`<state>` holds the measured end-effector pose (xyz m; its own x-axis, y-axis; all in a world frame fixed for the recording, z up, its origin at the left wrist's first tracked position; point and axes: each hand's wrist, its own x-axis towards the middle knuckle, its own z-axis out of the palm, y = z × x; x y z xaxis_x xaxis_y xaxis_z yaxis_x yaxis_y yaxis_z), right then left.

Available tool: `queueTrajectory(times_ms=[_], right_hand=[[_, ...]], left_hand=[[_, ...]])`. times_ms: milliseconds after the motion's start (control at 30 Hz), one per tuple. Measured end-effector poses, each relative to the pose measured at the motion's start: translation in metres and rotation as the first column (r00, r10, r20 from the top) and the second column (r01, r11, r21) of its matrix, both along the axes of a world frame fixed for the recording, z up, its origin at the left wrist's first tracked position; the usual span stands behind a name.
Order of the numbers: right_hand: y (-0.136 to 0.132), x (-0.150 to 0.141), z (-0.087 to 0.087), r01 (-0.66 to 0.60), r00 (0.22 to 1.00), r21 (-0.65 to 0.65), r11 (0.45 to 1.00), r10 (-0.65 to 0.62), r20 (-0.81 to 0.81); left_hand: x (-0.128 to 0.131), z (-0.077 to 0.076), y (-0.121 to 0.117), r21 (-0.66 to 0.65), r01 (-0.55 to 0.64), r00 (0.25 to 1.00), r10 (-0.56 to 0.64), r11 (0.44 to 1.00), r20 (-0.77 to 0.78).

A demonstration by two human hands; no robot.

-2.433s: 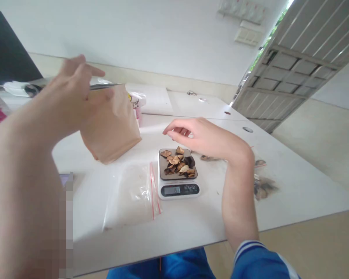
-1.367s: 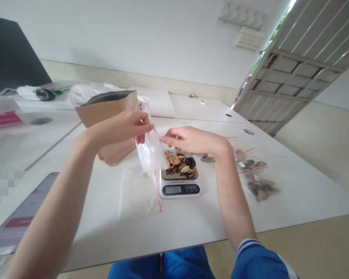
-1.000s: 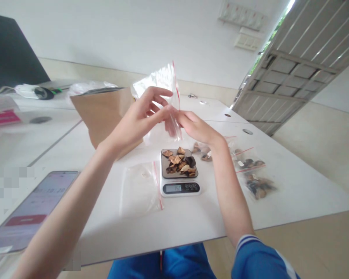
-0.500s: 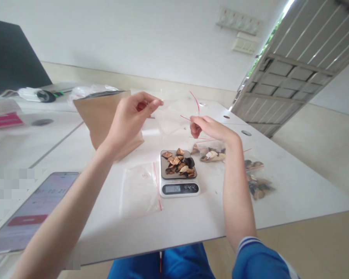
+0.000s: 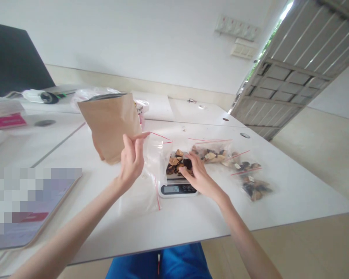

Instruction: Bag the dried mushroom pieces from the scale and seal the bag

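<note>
The person's left hand (image 5: 131,161) is raised just left of the scale, one finger stretched out to the right and the others bent upward. Its fingers are clamped on the near side of a clear bag (image 5: 158,157), whose red-edged mouth gapes just to the right of the fingertips. The film is so see-through that I cannot tell exactly where each finger presses. From those fingers the bag droops down and rightward, its edge reaching over the left part of the kitchen scale (image 5: 178,195).

The right hand (image 5: 202,179) comes in from the other side, low over the scale, thumb and forefinger apart. Between and just left of those fingertips lie the dried brown slices (image 5: 174,162), heaped on the weighing plate; I cannot tell whether the fingers touch them. Right below the right thumb is the lit display (image 5: 171,189), its digits too small to read with certainty.

Below the left fingers, a flat plastic bag (image 5: 139,199) rests on the white table (image 5: 192,224). Beyond them and slightly left stands a brown paper bag (image 5: 110,124), upright with its top open. To the right of the right fingers lie filled zip bags (image 5: 256,188) of dark and pale pieces. Well left of the left fingers sits a phone (image 5: 50,209), partly blurred out.
</note>
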<state>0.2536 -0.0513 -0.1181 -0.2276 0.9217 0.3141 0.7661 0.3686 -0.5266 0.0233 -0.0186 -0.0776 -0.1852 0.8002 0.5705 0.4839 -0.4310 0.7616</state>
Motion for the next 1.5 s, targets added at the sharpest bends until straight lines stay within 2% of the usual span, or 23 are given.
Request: queueTrajectory(times_ms=[100, 167, 333, 467, 567, 733, 800, 867, 967, 1067, 1133, 1233, 1300, 1400, 1500], right_hand=[[-0.008, -0.005, -0.011, 0.025, 1.0, 0.017, 1.0, -0.024, -0.002], [-0.011, -0.006, -0.015, 0.046, 0.999, 0.001, 0.999, -0.046, 0.004], [-0.01, -0.003, -0.024, 0.057, 0.998, 0.06, 0.997, -0.057, -0.003], [-0.005, 0.0, -0.022, 0.032, 0.999, 0.115, 0.993, -0.029, -0.025], [-0.005, 0.0, -0.017, 0.013, 1.0, 0.095, 0.995, -0.01, -0.027], [-0.005, 0.001, -0.015, 0.01, 1.0, 0.123, 0.992, -0.007, -0.025], [-0.002, 0.003, -0.016, 0.022, 1.0, 0.155, 0.988, -0.019, -0.02], [0.002, 0.006, -0.013, 0.017, 1.0, 0.163, 0.987, -0.016, -0.005], [0.01, 0.012, -0.001, -0.017, 0.999, 0.119, 0.993, 0.014, 0.031], [0.017, 0.011, 0.021, -0.048, 0.998, 0.068, 0.997, 0.045, 0.039], [0.019, 0.004, 0.039, -0.049, 0.998, 0.079, 0.996, 0.051, -0.023], [0.018, -0.016, 0.068, -0.044, 0.979, 0.17, 0.984, 0.077, -0.188], [0.016, -0.033, 0.083, -0.12, 0.961, 0.197, 0.973, 0.163, -0.221], [0.015, -0.056, 0.096, -0.265, 0.947, 0.152, 0.952, 0.287, -0.142], [0.016, -0.07, 0.098, -0.304, 0.951, 0.109, 0.946, 0.308, -0.025]], left_hand=[[0.002, -0.025, 0.003, -0.16, -0.109, 0.988, 0.124, 0.981, 0.089], [0.001, -0.036, 0.007, -0.206, -0.134, 0.979, 0.162, 0.969, 0.127], [-0.004, -0.051, 0.011, -0.195, -0.137, 0.97, 0.171, 0.971, 0.172], [-0.004, -0.06, 0.009, -0.148, -0.146, 0.969, 0.172, 0.978, 0.18], [-0.002, -0.064, 0.003, -0.085, -0.11, 0.981, 0.122, 0.99, 0.154], [0.003, -0.065, -0.008, 0.07, 0.093, 0.995, -0.094, 0.993, 0.014], [0.005, -0.064, -0.011, 0.078, 0.112, 0.994, -0.111, 0.991, -0.017], [0.006, -0.063, -0.013, 0.025, 0.07, 0.997, -0.07, 0.997, -0.02], [0.006, -0.066, -0.014, -0.059, -0.002, 1.0, 0.0, 0.998, -0.029], [0.006, -0.069, -0.014, -0.057, 0.025, 0.999, -0.028, 0.998, -0.047], [0.005, -0.07, -0.013, -0.03, 0.071, 0.996, -0.073, 0.997, -0.059], [0.005, -0.069, -0.013, -0.021, 0.086, 0.994, -0.088, 0.996, -0.062], [0.005, -0.068, -0.012, -0.045, 0.067, 0.996, -0.069, 0.997, -0.06], [0.004, -0.066, -0.011, -0.08, 0.034, 0.998, -0.039, 0.996, -0.056], [0.004, -0.065, -0.012, -0.062, 0.07, 0.997, -0.072, 0.996, -0.037]])
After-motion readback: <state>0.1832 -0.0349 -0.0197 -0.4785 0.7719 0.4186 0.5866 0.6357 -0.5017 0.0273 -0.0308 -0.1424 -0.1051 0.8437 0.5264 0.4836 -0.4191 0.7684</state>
